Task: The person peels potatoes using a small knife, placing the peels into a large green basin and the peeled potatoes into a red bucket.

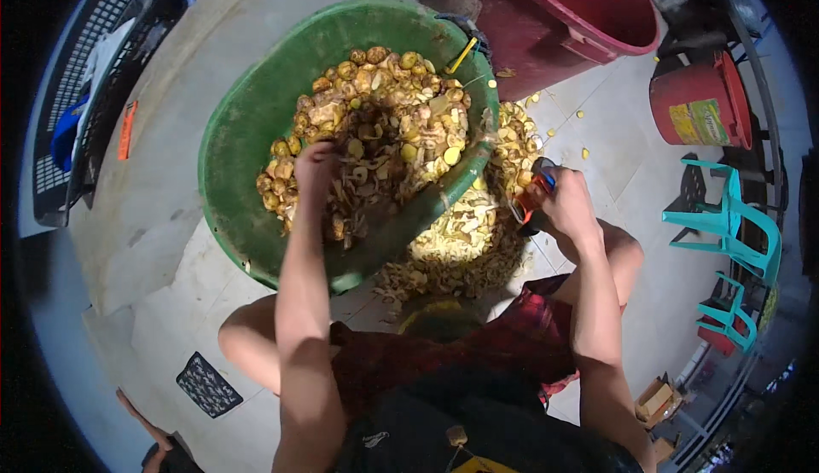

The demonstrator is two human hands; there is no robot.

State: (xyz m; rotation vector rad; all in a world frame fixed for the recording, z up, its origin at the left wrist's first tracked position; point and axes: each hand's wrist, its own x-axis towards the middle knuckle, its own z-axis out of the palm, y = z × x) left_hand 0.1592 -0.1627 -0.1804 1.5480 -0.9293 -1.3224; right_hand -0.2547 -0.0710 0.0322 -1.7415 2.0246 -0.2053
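My left hand (317, 164) is inside the large green tub (232, 166), at the left part of a heap of small round yellow-brown produce (375, 57) mixed with cut pieces and peelings. Its fingers are dark and blurred, so I cannot tell whether they hold anything. Beyond the tub's right rim, my right hand (567, 200) is closed around an orange-and-black hand tool (531, 197); the tool's exact kind is unclear. Below this tool lies a mound of pale shavings and peelings (461, 230) on the floor, between my bent legs and the tub.
A big red bin (520, 38) stands behind the tub, with a smaller red bucket (695, 108) at far right. Turquoise plastic stools (708, 213) line the right side. A dark crate (85, 72) is at upper left, a black mat (209, 384) at lower left.
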